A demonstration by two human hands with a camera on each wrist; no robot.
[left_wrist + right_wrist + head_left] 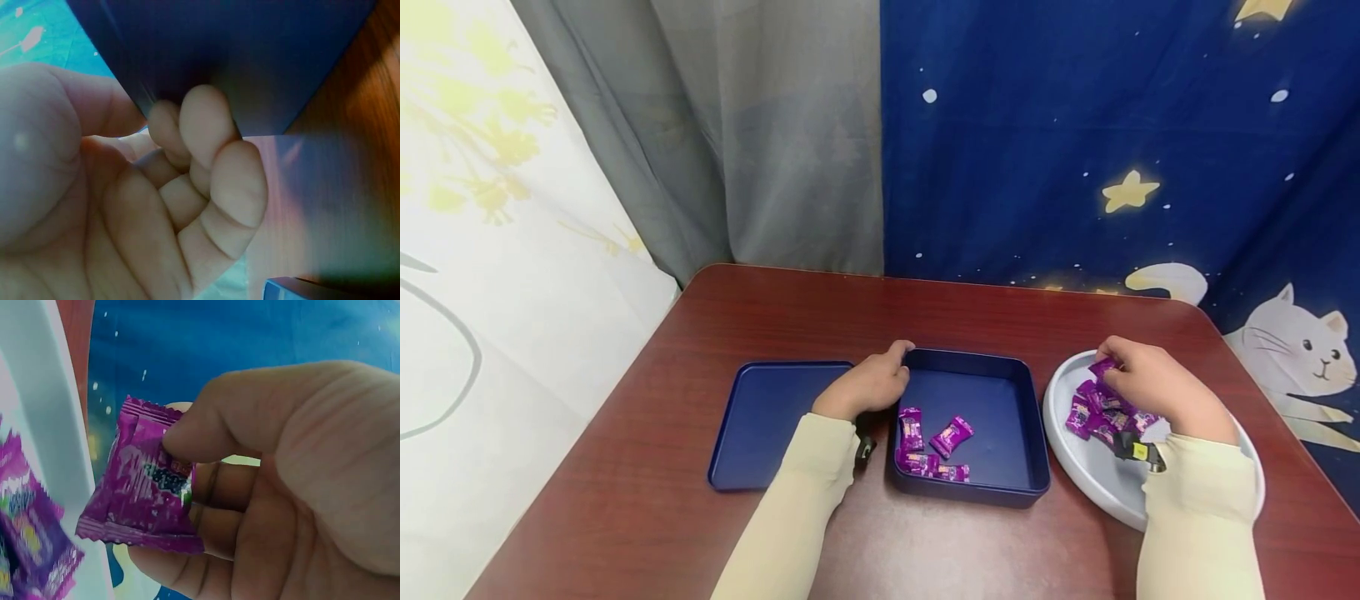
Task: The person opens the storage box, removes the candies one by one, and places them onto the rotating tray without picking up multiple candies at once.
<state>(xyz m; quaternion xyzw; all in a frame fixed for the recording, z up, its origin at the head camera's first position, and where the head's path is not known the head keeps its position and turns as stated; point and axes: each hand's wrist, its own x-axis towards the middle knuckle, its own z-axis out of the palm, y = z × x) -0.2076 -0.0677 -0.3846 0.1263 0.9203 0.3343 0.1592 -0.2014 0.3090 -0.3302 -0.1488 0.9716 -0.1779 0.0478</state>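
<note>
My right hand is over the round plate and pinches a purple wrapped candy between thumb and fingers. Printed berries show on its wrapper in the right wrist view. Below that hand several more purple candies lie heaped on the grey-white plate. My left hand holds the dark blue box at its far left corner; in the left wrist view the curled fingertips press its outer wall. A few candies lie inside the box, mostly toward its near left.
A flat dark blue lid lies left of the box, partly under the left forearm. All of this stands on a reddish-brown wooden table. Grey and star-printed blue curtains hang behind the table's far edge.
</note>
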